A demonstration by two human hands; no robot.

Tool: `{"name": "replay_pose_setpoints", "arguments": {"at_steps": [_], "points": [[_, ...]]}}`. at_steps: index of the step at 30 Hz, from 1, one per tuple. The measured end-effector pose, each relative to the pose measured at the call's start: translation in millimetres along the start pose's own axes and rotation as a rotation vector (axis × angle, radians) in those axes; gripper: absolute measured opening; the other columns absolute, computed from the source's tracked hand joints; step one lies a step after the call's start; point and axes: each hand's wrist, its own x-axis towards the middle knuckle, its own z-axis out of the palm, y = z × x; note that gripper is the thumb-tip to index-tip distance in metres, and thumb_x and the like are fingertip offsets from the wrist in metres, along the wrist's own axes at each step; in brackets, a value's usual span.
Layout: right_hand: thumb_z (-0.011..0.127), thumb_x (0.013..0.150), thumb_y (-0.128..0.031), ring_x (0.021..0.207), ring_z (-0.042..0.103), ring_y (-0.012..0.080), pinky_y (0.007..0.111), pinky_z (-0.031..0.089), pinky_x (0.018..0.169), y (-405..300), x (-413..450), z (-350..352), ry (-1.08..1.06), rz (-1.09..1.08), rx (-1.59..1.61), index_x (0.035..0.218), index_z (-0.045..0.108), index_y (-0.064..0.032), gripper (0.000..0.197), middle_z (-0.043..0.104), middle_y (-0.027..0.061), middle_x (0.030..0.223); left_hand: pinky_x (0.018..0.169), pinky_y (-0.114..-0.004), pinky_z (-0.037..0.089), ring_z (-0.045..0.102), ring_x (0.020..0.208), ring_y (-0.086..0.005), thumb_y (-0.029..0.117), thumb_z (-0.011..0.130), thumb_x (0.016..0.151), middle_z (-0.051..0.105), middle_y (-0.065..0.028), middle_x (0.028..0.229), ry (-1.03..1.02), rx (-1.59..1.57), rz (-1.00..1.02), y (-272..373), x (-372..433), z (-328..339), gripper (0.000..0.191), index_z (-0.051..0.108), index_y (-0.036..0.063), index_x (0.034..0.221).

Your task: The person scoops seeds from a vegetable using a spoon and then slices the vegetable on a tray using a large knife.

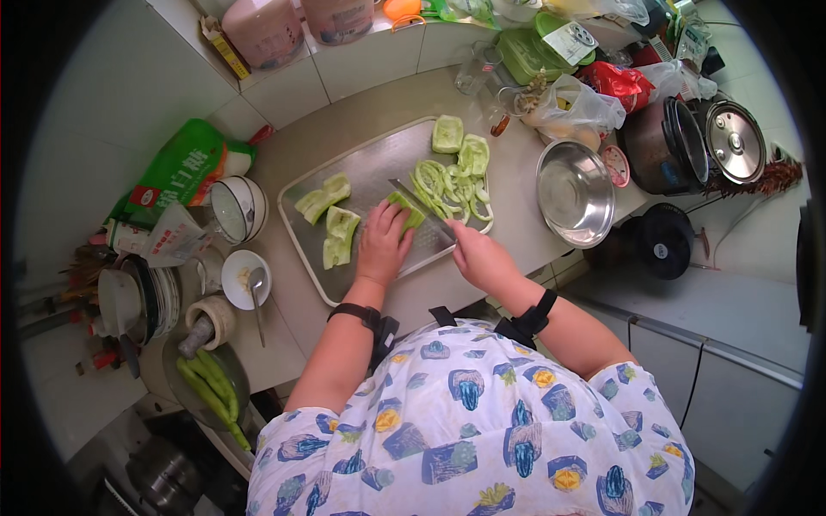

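Observation:
My left hand [382,244] presses a piece of green pepper [408,211] onto a metal cutting board [381,155] with a pale rim. In my right hand [477,253] is the handle of a kitchen knife [423,209], its blade lying along the right side of that piece. Right of the blade is a heap of sliced pepper strips [445,187], with opened pepper pieces [448,134] at the board's upper right. Other opened pepper pieces [340,236] lie left of my left hand.
A steel bowl [575,193] stands right of the board, near a pressure cooker [664,148]. On the left are stacked bowls [237,209], a white bowl [246,279] with a spoon, a stone mortar [216,317] and long green peppers [210,387]. Glass mugs [476,71] stand behind the board.

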Motion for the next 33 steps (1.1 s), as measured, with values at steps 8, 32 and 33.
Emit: {"name": "replay_pose_setpoints", "arguments": {"at_steps": [8, 32, 33], "points": [[0.050, 0.091, -0.008, 0.085, 0.061, 0.0437, 0.052, 0.049, 0.071, 3, 2, 3, -0.091, 0.029, -0.084, 0.116, 0.044, 0.0012, 0.028, 0.062, 0.0256, 0.092, 0.100, -0.042, 0.045, 0.049, 0.125, -0.0340, 0.015, 0.072, 0.079, 0.053, -0.0103, 0.130, -0.006, -0.074, -0.038, -1, 7, -2, 0.037, 0.063, 0.0100, 0.115], [0.051, 0.089, -0.008, 0.073, 0.061, 0.0445, 0.053, 0.049, 0.063, 5, 15, 5, -0.119, -0.002, -0.102, 0.104, 0.042, 0.0000, 0.019, 0.061, 0.0242, 0.075, 0.095, -0.039, 0.049, 0.054, 0.120, -0.0289, 0.017, 0.075, 0.074, 0.053, -0.0090, 0.128, 0.011, -0.120, -0.094, -7, 4, 2, 0.045, 0.061, 0.0125, 0.116], [0.051, 0.089, -0.008, 0.073, 0.061, 0.0443, 0.053, 0.049, 0.063, 4, 16, 7, -0.114, -0.012, -0.104, 0.103, 0.041, -0.0001, 0.018, 0.061, 0.0242, 0.075, 0.095, -0.039, 0.049, 0.054, 0.119, -0.0289, 0.017, 0.075, 0.074, 0.053, -0.0093, 0.128, 0.023, -0.106, -0.076, -7, 3, 2, 0.045, 0.061, 0.0122, 0.116]]}}
